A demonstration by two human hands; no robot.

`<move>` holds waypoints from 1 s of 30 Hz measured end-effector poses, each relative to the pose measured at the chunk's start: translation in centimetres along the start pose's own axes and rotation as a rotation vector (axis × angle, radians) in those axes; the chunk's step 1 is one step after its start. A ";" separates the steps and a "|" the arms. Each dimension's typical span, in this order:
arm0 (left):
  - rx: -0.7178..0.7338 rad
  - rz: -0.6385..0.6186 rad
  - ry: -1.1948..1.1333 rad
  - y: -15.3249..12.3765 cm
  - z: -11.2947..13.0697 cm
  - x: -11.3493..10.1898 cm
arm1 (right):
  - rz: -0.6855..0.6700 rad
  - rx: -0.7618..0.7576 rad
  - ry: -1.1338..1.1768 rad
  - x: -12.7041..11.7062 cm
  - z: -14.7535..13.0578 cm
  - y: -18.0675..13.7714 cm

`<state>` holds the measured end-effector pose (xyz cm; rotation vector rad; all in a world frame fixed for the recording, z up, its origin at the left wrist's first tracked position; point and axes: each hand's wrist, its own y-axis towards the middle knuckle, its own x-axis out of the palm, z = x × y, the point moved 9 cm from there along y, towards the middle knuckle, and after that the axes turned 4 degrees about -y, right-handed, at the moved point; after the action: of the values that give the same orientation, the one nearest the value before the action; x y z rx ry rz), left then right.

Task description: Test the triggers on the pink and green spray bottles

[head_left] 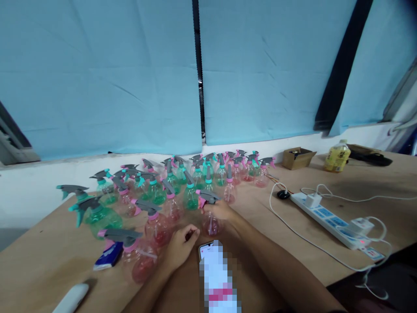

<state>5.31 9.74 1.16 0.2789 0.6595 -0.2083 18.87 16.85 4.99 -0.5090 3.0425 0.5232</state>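
My right hand (221,210) is wrapped round the neck of a pink spray bottle (211,225) with a grey trigger head. The bottle is upright at the front of the group, its nozzle pointing left. My left hand (182,245) rests by the table with its fingers curled, and I see nothing in it. Just left of it stand two more pink spray bottles, one nearer (140,261) and one farther (158,228). A phone (208,248) with a lit screen lies below and between my hands, partly blurred out.
Several green spray bottles (190,198) and pink ones crowd the table's back and left. A blue packet (109,255) and a white object (71,299) lie front left. At right are a power strip (329,221) with cables, a cardboard box (297,158) and a yellow drink bottle (337,157).
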 end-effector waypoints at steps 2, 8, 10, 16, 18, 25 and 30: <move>0.002 -0.004 0.004 0.0 0.0 0.0 | -0.027 -0.012 0.032 0.2 0.0 -0.1; 0.001 -0.009 -0.011 0.1 0.0 0.0 | -0.030 0.015 0.031 0.2 -0.5 -0.4; -0.007 -0.014 -0.002 0.1 -0.1 0.1 | -0.022 0.010 0.057 0.3 -0.9 -0.5; 0.006 -0.004 0.002 0.0 0.3 0.1 | -0.025 0.036 0.030 0.1 -0.1 -0.5; 0.000 -0.010 0.000 -0.1 0.4 0.1 | -0.040 0.037 0.016 0.1 0.3 -0.5; -0.007 0.000 0.005 0.0 0.2 0.0 | -0.011 0.003 0.096 0.3 -0.5 -0.5; 0.002 -0.013 0.004 0.0 0.3 0.1 | 0.018 0.041 0.006 -0.2 0.4 -0.5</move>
<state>5.61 9.59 1.33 0.2770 0.6653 -0.2212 19.24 16.59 4.51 -0.4826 3.0591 0.4598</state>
